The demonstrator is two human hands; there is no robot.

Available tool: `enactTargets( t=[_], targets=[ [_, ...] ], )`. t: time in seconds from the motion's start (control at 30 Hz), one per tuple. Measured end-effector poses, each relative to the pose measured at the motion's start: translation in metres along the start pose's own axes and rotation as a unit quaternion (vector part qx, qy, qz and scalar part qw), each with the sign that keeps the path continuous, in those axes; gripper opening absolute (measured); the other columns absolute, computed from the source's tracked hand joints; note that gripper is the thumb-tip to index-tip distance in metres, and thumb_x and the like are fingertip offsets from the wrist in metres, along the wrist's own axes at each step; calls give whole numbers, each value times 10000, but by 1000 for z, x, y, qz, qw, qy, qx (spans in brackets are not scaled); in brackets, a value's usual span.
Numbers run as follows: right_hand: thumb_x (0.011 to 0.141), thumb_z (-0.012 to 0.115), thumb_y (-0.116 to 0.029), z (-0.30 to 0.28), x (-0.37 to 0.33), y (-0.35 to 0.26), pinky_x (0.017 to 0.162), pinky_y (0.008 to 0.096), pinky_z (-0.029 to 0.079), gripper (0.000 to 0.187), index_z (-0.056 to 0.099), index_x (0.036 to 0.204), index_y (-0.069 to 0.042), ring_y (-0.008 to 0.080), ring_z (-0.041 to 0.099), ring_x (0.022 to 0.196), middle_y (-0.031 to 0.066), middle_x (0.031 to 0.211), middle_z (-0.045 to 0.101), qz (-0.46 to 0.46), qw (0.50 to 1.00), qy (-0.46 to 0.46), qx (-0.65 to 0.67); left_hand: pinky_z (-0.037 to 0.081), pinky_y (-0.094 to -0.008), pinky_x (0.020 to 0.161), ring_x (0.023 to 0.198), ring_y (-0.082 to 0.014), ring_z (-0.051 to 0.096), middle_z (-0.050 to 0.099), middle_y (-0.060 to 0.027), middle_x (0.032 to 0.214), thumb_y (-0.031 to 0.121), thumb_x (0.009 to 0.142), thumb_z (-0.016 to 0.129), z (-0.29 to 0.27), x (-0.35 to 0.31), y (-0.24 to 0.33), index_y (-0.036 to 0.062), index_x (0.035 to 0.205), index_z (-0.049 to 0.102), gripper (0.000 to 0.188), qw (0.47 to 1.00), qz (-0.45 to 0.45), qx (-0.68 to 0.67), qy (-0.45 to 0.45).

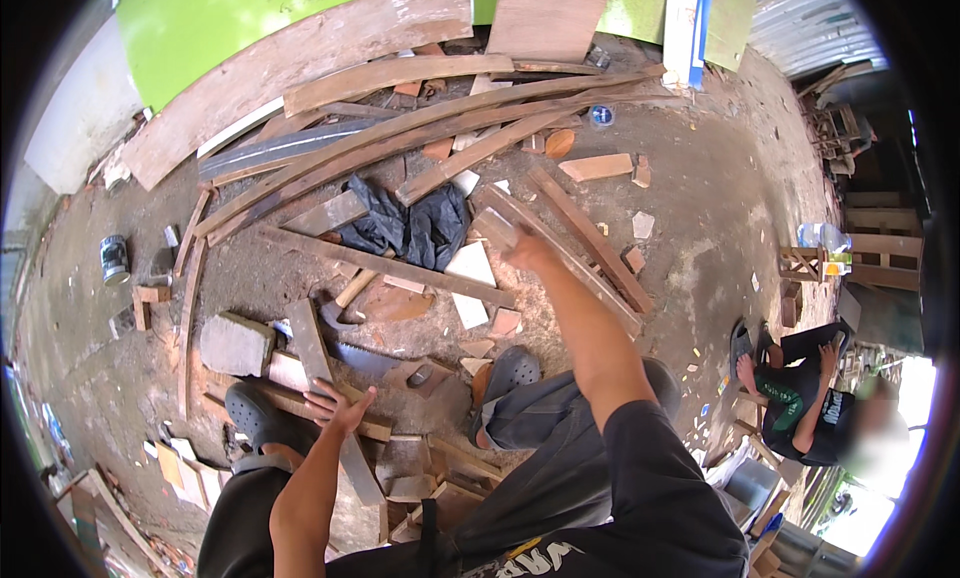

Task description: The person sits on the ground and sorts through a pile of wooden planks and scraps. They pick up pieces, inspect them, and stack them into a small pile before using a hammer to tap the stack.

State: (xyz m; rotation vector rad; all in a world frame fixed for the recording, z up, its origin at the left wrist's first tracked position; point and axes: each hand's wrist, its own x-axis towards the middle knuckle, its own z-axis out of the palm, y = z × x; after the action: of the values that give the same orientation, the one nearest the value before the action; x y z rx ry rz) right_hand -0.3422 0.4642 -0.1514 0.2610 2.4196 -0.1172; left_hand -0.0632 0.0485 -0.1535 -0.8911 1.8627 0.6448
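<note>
My left hand [340,408] is open, its fingers spread over a narrow wooden plank [315,343] that slants between my feet. Stretched forward, my right hand [527,250] closes on a short piece of wood [494,227] beside two long boards; its fingertips are partly hidden. A handsaw [365,362] with a wooden handle lies just beyond my left hand. Farther off, a hammer [352,294] rests on the ground near a crumpled black plastic sheet [415,223]. Another wooden strip [400,268] crosses in front of that sheet.
Long boards [420,143] lie piled toward the far wall. A grey stone block [237,344] sits left of the saw, and a paint can [114,260] stands farther left. Wood offcuts [597,168] and tile pieces are scattered about. At the right, another person [810,398] sits near a small stand.
</note>
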Motion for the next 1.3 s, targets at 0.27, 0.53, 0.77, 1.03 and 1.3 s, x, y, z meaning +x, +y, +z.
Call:
enactTargets(
  t=[0.27, 0.53, 0.77, 1.03, 1.3],
  targets=[
    [862, 641, -379, -26, 32, -49, 1043, 505, 399, 760, 318, 1480, -75, 341, 475, 1306, 188, 1460, 435, 7, 990, -3, -139, -34, -633, 1125, 1400, -477, -281, -388, -314, 1454, 878, 602, 615, -5, -1, 7, 128, 1412, -391, 1494, 1000, -6, 3, -18],
    [834, 620, -203, -41, 59, -130, 1067, 496, 355, 668, 368, 1446, -115, 352, 363, 1351, 170, 1462, 389, -179, 915, 310, -189, -44, -646, 1114, 1385, -498, -291, -372, -333, 1454, 884, 616, 595, -6, 1, 1, 96, 1414, -382, 1488, 999, -9, 15, -29],
    [770, 745, -193, -37, 103, -152, 1060, 474, 356, 688, 428, 1378, -137, 355, 423, 1304, 159, 1374, 481, -215, 911, 284, -207, -38, -651, 1113, 1382, -506, -287, -347, -339, 1466, 892, 613, 585, -2, 3, 1, 89, 1428, -359, 1484, 1000, -10, 11, -23],
    [718, 764, -468, -85, 66, -103, 927, 460, 404, 591, 584, 1164, -124, 278, 577, 1093, 97, 1058, 637, -391, 843, 230, -290, -67, -651, 1110, 1393, -477, -293, -340, -319, 1481, 890, 588, 608, -4, 2, 14, 108, 1445, -340, 1498, 999, -33, -7, -6],
    [804, 700, -463, -201, -3, -53, 954, 481, 389, 596, 534, 1249, -103, 307, 566, 1115, 134, 1089, 631, -484, 806, 212, -267, -81, -623, 1128, 1416, -437, -279, -355, -278, 1492, 901, 589, 590, -2, -3, 12, 160, 1453, -338, 1469, 999, -40, -23, 22]
  ],
)
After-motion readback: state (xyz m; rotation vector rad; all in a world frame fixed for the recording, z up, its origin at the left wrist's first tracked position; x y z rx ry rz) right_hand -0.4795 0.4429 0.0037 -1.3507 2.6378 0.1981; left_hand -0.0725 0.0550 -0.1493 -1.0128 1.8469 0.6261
